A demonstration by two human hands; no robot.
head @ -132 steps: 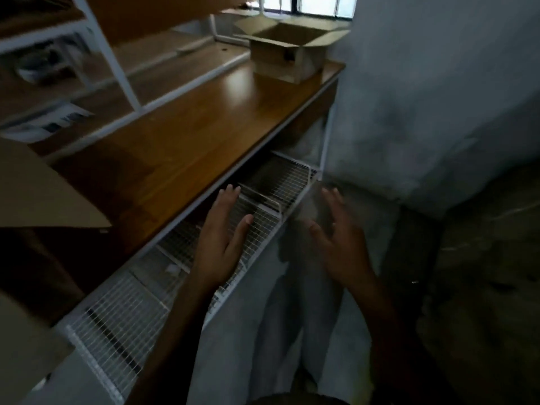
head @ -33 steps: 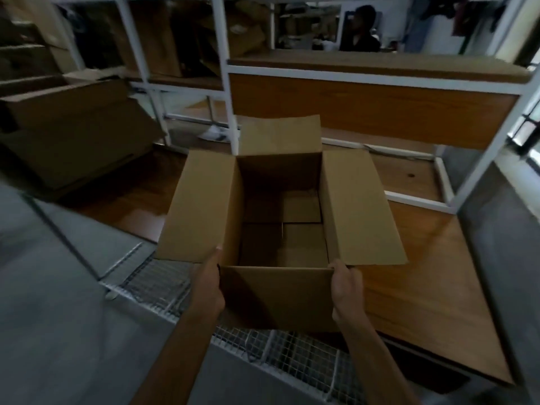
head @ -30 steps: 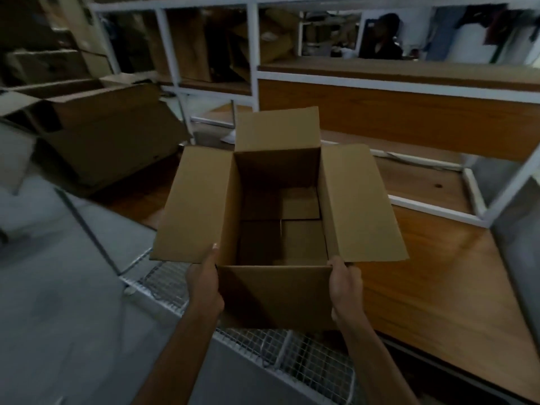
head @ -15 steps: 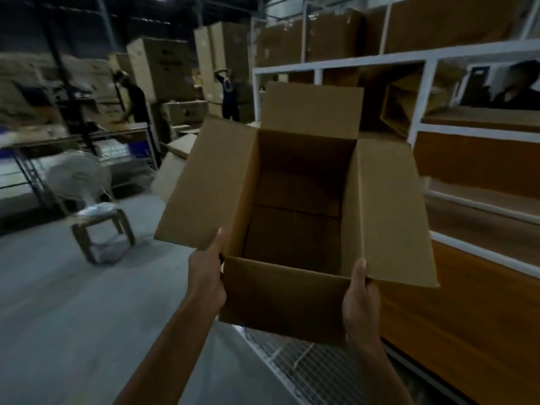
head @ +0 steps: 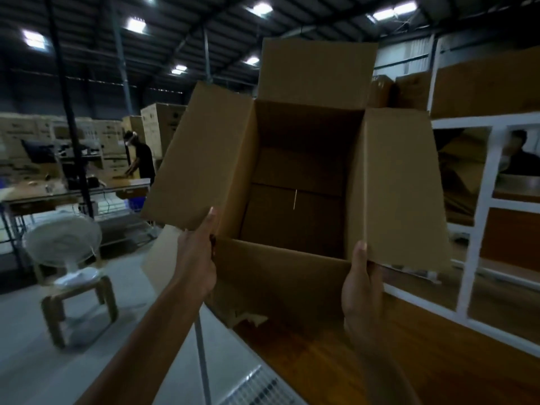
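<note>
An open, empty cardboard box (head: 292, 276) is held up in the air in front of me, its flaps spread out and its inside facing me. My left hand (head: 195, 258) grips the box's near left corner, thumb up along the left flap. My right hand (head: 362, 285) grips the near right corner, thumb on the edge by the right flap. The fingers of both hands are hidden behind the box walls.
A wooden worktop (head: 365, 355) with a white-framed shelf unit (head: 479, 200) runs along the right. A white fan on a small wooden stool (head: 70, 273) stands on the floor at left. A person (head: 140, 159) works at a far table; stacked cartons behind.
I have lifted the box off the worktop and turned left with it; it is now higher and tilted more toward me. Both hands keep the same grip on its near corners.
</note>
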